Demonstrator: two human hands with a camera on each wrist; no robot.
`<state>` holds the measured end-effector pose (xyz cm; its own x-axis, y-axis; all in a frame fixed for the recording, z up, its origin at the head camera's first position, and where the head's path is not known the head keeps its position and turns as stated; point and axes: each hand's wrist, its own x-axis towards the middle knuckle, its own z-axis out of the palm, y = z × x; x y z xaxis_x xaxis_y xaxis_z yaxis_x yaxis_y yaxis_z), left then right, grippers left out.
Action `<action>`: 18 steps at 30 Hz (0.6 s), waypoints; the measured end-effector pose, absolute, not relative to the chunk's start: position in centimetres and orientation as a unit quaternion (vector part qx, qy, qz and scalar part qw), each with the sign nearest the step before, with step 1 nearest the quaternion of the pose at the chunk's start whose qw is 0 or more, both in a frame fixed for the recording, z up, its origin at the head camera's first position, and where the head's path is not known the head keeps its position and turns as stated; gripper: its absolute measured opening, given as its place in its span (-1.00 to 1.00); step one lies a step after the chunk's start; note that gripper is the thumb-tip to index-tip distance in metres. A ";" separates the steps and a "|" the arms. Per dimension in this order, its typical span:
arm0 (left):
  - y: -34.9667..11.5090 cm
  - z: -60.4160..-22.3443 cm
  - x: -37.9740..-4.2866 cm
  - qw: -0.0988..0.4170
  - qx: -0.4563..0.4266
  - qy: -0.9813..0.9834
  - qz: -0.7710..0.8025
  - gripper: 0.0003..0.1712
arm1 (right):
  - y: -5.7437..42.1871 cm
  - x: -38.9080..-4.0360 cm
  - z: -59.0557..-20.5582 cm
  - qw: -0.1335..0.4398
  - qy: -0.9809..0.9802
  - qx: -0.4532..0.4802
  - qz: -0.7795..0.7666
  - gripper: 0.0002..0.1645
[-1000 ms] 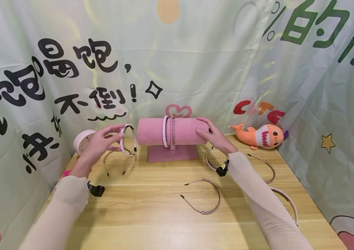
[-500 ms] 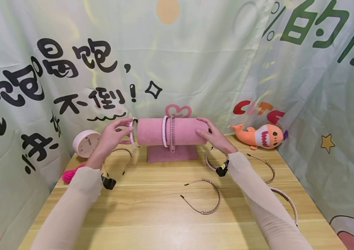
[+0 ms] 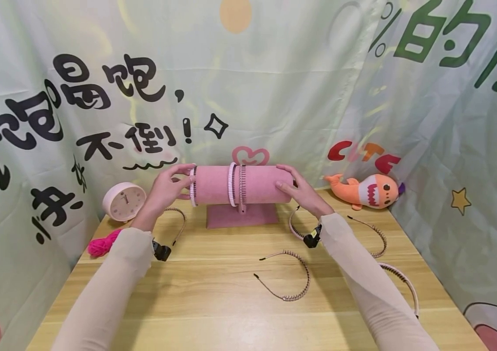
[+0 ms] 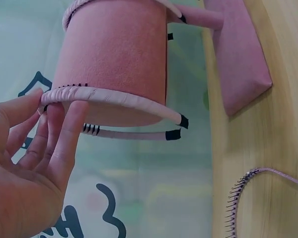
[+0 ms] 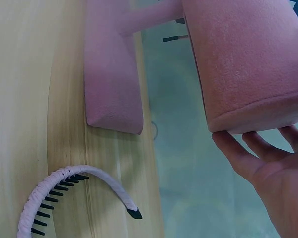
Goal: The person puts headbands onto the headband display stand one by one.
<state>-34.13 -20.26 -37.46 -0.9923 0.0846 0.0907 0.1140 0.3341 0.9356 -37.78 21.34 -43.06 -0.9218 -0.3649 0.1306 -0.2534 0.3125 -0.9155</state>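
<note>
A pink velvet headband stand (image 3: pixel 263 184) stands at the back of the table. At its roll's left end, my left hand (image 3: pixel 164 189) pinches a pale pink headband (image 3: pixel 193 189) between thumb and fingers. In the left wrist view that headband (image 4: pixel 124 100) lies across the roll's end, its two black tips pointing past it. My right hand (image 3: pixel 304 194) holds the roll's right end, thumb in front and fingers over the top. Around the roll's middle sit another pale headband (image 3: pixel 231 185) and a thin beaded-looking one (image 3: pixel 242 184), side by side.
Several headbands lie on the wooden table (image 3: pixel 213 302), including a thin one (image 3: pixel 307 278) front centre and a pale one (image 5: pixel 39 196) below the right hand. A pink clock (image 3: pixel 124 202) and bright pink yarn (image 3: pixel 101 245) stand left; an orange plush toy (image 3: pixel 364 191) lies back right.
My left hand has carried the pale headband rightward, from beside the stand onto the roll's left end. The right hand has stayed at the right end.
</note>
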 end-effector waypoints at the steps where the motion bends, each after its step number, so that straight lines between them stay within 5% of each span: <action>1: -20.2 -37.4 -34.2 0.012 -0.060 -0.817 -0.573 -0.39 | 21.3 -37.8 -43.0 0.050 0.808 -0.192 -0.555 -0.24; 18: -19.7 -36.9 -34.2 0.009 -0.044 -0.844 -0.535 -0.38 | 21.1 -37.7 -43.0 0.041 0.810 -0.194 -0.552 -0.25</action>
<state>-34.23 -19.68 -36.86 -0.9959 0.0657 0.0619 0.0840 0.4234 0.9020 -37.71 21.11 -42.96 -0.9214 -0.3596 0.1471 -0.2683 0.3151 -0.9103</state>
